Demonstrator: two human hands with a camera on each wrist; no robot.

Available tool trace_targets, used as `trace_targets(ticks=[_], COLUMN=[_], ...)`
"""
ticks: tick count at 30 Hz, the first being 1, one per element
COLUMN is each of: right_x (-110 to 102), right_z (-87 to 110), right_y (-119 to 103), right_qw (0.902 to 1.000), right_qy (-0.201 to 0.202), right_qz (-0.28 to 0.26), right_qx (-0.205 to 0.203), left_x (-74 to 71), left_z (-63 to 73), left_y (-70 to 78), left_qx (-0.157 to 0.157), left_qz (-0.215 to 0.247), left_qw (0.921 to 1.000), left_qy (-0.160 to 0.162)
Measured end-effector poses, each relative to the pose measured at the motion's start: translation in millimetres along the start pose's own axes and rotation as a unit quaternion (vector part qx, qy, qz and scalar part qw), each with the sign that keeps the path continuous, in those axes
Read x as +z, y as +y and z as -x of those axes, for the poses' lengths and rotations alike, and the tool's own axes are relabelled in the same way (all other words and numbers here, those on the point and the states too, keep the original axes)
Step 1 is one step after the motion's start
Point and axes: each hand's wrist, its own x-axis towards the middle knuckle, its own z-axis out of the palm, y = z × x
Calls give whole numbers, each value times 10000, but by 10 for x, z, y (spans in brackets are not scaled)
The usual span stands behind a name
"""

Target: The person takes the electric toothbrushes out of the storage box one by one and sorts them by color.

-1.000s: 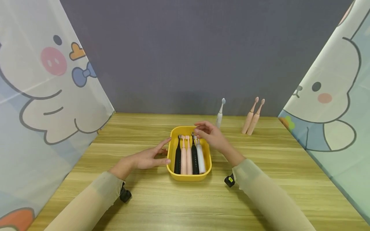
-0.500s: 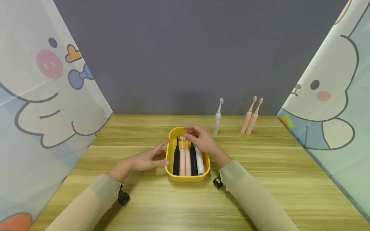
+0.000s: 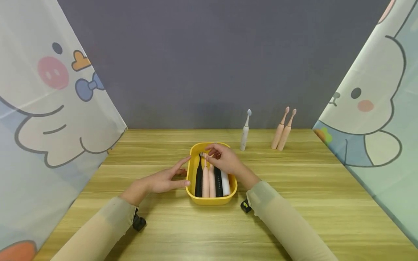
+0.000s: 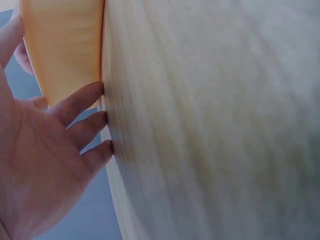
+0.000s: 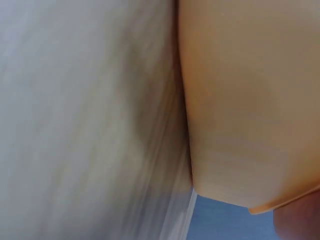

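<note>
The spread left hand [image 3: 164, 180] is touching the bin [image 3: 212, 202] on its left; the right hand [image 3: 226, 159] is curving over toothbrushes [image 3: 205, 183] inside; whether it's pinching, I cannot tell.

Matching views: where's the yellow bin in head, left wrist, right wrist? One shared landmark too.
Head: yellow bin just below centre.
Left wrist: top left, cut off by the top edge, at the left hand's fingertips.
Right wrist: right side, cut off by top and right edges.
Landmark: wood-grain tabletop, in all three.
</note>
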Motion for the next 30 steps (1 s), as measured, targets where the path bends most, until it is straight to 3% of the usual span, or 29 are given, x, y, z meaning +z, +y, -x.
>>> trace_targets(ticks=[6,11,15,21,30], right_x=[3,26,51,89,102], right_z=[-20,-29,-31,-33,-54], right_y=[3,-20,-45,-66,-97], right_qw=[9937,9733,9568,9436,9458], right_qy=[-556,-1052,-1349,-1626,-1625], right_qz=[936,2021,2567,2883,2811], right_qx=[-247,-285,-228,-61,-34], left_x=[-2,1,4,11,23], left_z=[-2,-12,-17,-8,14], left_y=[9,5,-7,-19,-57], left_qx=[54,68,10,-20,10], left_qz=[-51,-106,-123,-138,-88], left_qw=[10000,9999,9999,9999,10000], left_qy=[14,6,4,11,40])
